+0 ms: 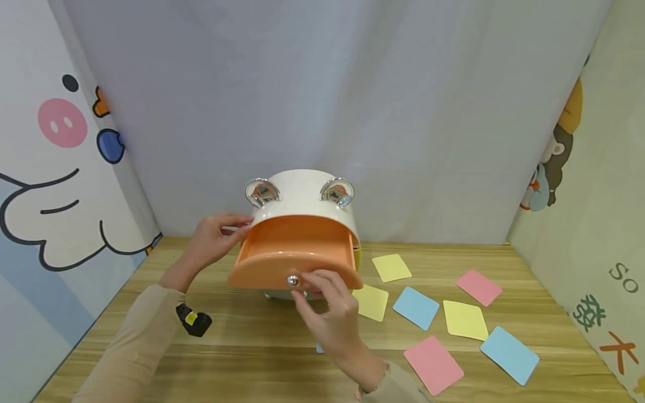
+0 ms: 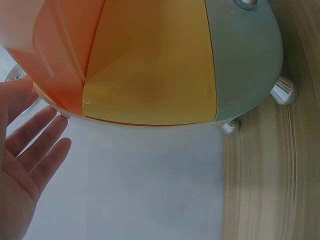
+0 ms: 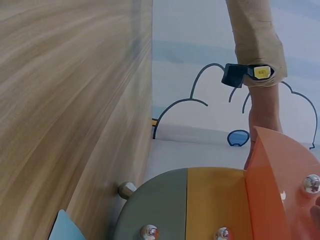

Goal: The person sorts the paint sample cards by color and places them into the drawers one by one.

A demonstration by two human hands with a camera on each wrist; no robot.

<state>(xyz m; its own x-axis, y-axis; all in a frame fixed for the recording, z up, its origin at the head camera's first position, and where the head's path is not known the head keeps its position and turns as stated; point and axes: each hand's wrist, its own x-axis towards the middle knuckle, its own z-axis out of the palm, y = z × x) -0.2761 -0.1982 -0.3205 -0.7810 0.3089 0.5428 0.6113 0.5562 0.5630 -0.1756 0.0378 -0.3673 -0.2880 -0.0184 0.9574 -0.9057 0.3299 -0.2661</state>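
Note:
A small rounded drawer box with a white shell (image 1: 302, 190) and two shiny ring-shaped ears stands on the wooden table. Its orange top drawer (image 1: 297, 271) is pulled out, and no contents show inside. Below it are a yellow drawer (image 2: 150, 65) and a grey-green drawer (image 3: 157, 205), both pushed in. My right hand (image 1: 330, 313) pinches the silver knob (image 1: 293, 281) of the orange drawer between thumb and fingers. At the box's left side, my left hand (image 1: 214, 238) touches the shell near its front rim, with fingers extended in the left wrist view.
Several yellow, blue and pink cards lie right of the box, among them a yellow card (image 1: 391, 267), a blue card (image 1: 416, 308) and a pink card (image 1: 434, 365). Another blue card is mostly hidden by my right hand. A pale curtain (image 1: 428, 123) hangs behind the table.

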